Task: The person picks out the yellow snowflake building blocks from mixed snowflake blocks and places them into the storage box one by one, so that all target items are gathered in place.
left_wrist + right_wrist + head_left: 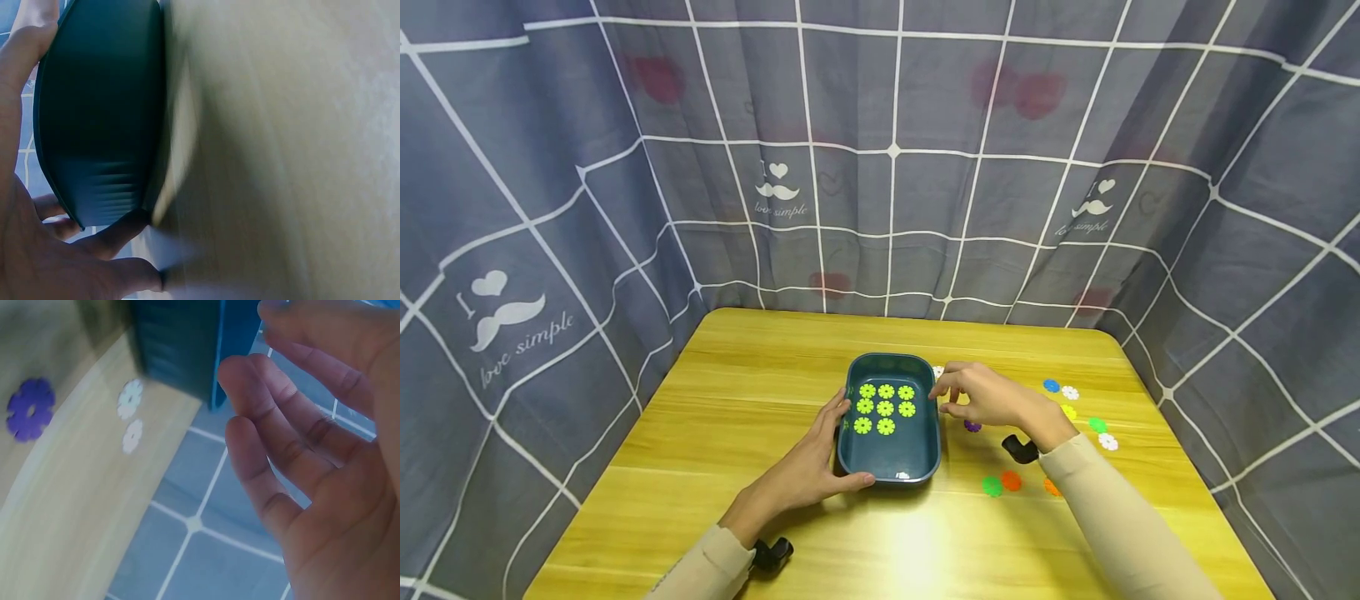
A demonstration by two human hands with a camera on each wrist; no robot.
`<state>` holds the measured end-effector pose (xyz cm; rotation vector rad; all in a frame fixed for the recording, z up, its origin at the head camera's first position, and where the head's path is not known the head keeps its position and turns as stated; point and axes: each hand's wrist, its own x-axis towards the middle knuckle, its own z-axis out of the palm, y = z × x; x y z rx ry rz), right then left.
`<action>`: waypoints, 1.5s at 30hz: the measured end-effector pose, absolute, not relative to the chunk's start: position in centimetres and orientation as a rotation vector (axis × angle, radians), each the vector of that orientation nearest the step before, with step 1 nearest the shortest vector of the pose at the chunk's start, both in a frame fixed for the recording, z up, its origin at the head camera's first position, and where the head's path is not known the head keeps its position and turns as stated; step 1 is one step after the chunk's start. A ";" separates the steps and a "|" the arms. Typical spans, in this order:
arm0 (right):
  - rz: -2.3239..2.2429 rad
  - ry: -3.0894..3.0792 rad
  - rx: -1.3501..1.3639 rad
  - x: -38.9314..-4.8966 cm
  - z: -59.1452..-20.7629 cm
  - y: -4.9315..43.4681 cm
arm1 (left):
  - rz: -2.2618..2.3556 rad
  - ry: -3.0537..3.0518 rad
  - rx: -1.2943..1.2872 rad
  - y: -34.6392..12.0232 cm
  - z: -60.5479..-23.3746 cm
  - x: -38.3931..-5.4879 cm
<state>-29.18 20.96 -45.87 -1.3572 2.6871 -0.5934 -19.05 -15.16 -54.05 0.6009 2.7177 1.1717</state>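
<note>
A dark teal rectangular plastic box [892,457] stands on the wooden table. On its floor, several yellow-green flower-shaped discs [885,408] lie in rows towards the far end. My left hand [797,473] holds the box at its left side, the thumb at the near rim and the fingers along the side wall. In the left wrist view those fingers bend round the box wall [103,112]. Over the right rim is my right hand [985,393], its fingers loosely bent and thumb apart. No piece shows between the fingers [244,394] in the right wrist view.
Right of the box, loose discs lie on the table [737,400]: purple [973,426], white [1071,392], blue [1051,386], yellow [1068,412], green [992,486] and orange [1011,481]. A grey checked curtain [850,192] surrounds the table's back and sides.
</note>
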 end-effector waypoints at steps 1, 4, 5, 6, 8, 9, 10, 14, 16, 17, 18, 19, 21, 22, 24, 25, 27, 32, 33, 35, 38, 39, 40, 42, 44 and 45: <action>-0.599 2.696 -1.354 -29.2 -46.0 21.3 | 1.173 2.717 0.600 -15.2 -54.1 -19.0; -0.619 2.721 -1.330 -29.2 -46.1 22.3 | 1.175 2.712 0.597 -15.2 -54.0 -19.0; -0.627 2.727 -1.320 -29.1 -46.2 22.7 | 1.175 2.712 0.597 -15.2 -54.0 -19.0; -0.636 2.734 -1.310 -29.1 -46.3 23.0 | 1.174 2.711 0.596 -15.3 -54.0 -19.0; -0.645 2.753 -1.288 -29.1 -46.5 23.5 | 1.178 2.712 0.595 -15.3 -54.0 -19.0; -0.652 2.764 -1.279 -29.1 -46.6 23.8 | 1.181 2.713 0.596 -15.3 -54.0 -19.0; -0.655 2.776 -1.267 -29.1 -46.7 24.0 | 1.181 2.715 0.592 -15.3 -54.0 -19.0; -0.674 2.815 -1.219 -29.0 -47.0 25.1 | 1.194 2.718 0.594 -15.2 -54.1 -18.9; -0.675 2.831 -1.182 -28.9 -47.2 25.7 | 1.191 2.715 0.591 -15.2 -54.1 -18.9; -0.674 2.838 -1.167 -28.9 -47.3 26.0 | 1.192 2.713 0.594 -15.2 -54.2 -18.9; -0.673 2.846 -1.149 -28.9 -47.5 26.3 | 1.187 2.711 0.593 -15.2 -54.2 -18.9; -0.672 2.853 -1.134 -28.9 -47.6 26.6 | 1.186 2.711 0.595 -15.3 -54.2 -18.9; -0.665 2.867 -1.118 -28.9 -47.9 27.2 | 1.183 2.712 0.600 -15.2 -54.2 -18.9; -0.662 2.872 -1.111 -28.9 -48.1 27.5 | 1.184 2.713 0.605 -15.2 -54.3 -19.0; -0.665 2.882 -1.088 -28.9 -48.4 28.1 | 1.183 2.717 0.610 -15.2 -54.2 -19.0; -0.665 2.888 -1.076 -28.9 -48.5 28.4 | 1.183 2.719 0.613 -15.1 -54.2 -19.0; -0.671 2.900 -1.048 -28.9 -48.8 29.0 | 1.183 2.722 0.619 -15.1 -54.2 -19.1; -0.684 2.937 -1.010 -28.9 -49.3 30.3 | 1.177 2.722 0.623 -15.1 -54.3 -19.1; -0.689 2.942 -1.003 -28.9 -49.3 30.5 | 1.177 2.723 0.622 -15.1 -54.3 -19.1; -0.703 2.953 -0.989 -28.9 -49.4 31.0 | 1.173 2.723 0.619 -15.1 -54.2 -19.1; -0.726 2.965 -0.964 -29.0 -49.6 31.8 | 1.165 2.726 0.611 -15.1 -54.2 -19.1; -0.735 2.973 -0.958 -28.9 -49.7 32.0 | 1.164 2.726 0.609 -15.1 -54.1 -19.1; -0.742 2.980 -0.951 -28.9 -49.8 32.3 | 1.165 2.725 0.610 -15.1 -54.1 -19.1; -0.762 2.987 -0.931 -28.9 -49.9 32.8 | 1.161 2.722 0.606 -15.1 -54.1 -19.1; -0.775 2.991 -0.915 -28.8 -50.1 33.3 | 1.164 2.721 0.606 -15.2 -54.2 -19.0; -0.779 2.993 -0.909 -28.8 -50.1 33.6 | 1.163 2.721 0.605 -15.2 -54.2 -19.0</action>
